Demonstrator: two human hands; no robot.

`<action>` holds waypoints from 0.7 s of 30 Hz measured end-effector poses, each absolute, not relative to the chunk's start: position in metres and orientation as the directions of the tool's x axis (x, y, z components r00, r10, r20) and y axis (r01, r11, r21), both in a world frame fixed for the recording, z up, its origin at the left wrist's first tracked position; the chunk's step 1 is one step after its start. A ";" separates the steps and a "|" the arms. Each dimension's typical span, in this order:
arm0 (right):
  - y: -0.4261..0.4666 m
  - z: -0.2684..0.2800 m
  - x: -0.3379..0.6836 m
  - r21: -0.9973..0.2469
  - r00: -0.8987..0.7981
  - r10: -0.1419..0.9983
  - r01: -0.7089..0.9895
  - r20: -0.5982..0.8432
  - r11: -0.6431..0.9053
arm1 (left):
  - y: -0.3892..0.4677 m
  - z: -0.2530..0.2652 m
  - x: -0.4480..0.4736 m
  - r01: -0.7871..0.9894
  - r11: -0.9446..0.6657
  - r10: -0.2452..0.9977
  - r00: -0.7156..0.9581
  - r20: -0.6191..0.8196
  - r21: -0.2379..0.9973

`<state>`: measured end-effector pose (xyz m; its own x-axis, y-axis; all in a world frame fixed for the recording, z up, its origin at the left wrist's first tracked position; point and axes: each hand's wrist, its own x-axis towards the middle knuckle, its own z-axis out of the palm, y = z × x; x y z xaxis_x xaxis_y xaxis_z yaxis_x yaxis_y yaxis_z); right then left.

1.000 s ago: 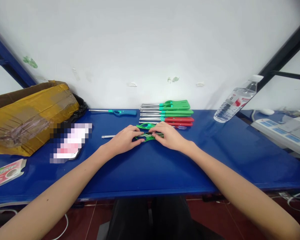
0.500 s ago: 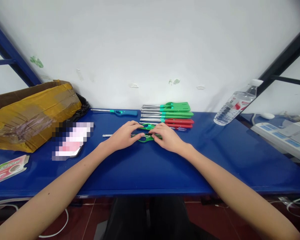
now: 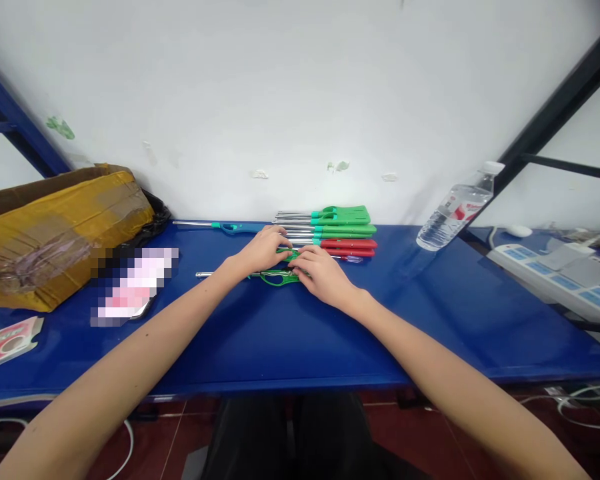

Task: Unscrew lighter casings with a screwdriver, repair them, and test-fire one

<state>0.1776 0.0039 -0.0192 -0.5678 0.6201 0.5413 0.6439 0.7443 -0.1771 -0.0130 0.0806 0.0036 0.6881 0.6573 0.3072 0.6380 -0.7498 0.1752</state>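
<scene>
An opened green stick lighter [image 3: 276, 279] lies on the blue table, its metal tube pointing left and its inner parts exposed. Just behind it, my left hand [image 3: 264, 252] has its fingers closed on a green lighter casing half [image 3: 287, 254], most of which is hidden. My right hand [image 3: 325, 275] is closed with its fingertips at the handle of the opened lighter, covering its right end. Beyond my hands lies a row of green lighters [image 3: 347, 223] and red lighters [image 3: 350, 248]. A blue lighter [image 3: 230, 228] lies at the back, its handle partly behind my left hand.
On the left are a taped cardboard box [image 3: 65, 240], a blurred-out phone [image 3: 140, 283] and a printed card [image 3: 13, 343]. A clear water bottle [image 3: 453, 213] stands at the right, near a white power strip [image 3: 555, 273]. The blue table [image 3: 290, 347] meets a white wall.
My left hand has shifted back, its thumb off the opened lighter. My right fingertips stay near the handle. The whole view has moved slightly.
</scene>
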 end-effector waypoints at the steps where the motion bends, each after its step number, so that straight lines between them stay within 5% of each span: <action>1: 0.004 -0.019 0.177 -0.172 -0.567 0.621 0.648 0.542 0.742 | 0.081 0.003 -0.013 0.638 -0.747 0.661 0.683 0.310 0.187; 12: 0.000 -0.016 0.177 -0.143 -0.561 0.615 0.664 0.554 0.734 | 0.069 0.005 -0.026 0.571 -0.760 0.647 0.618 0.447 0.311; 21: -0.002 -0.019 0.176 -0.152 -0.554 0.618 0.663 0.558 0.733 | 0.034 0.008 -0.062 0.485 -0.587 0.801 0.465 0.377 0.649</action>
<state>0.1763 -0.0019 -0.0187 -0.5538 0.6176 0.5585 0.6633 0.7327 -0.1524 -0.0618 0.0343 0.0078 0.4649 0.8012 0.3768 0.4851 -0.5865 0.6486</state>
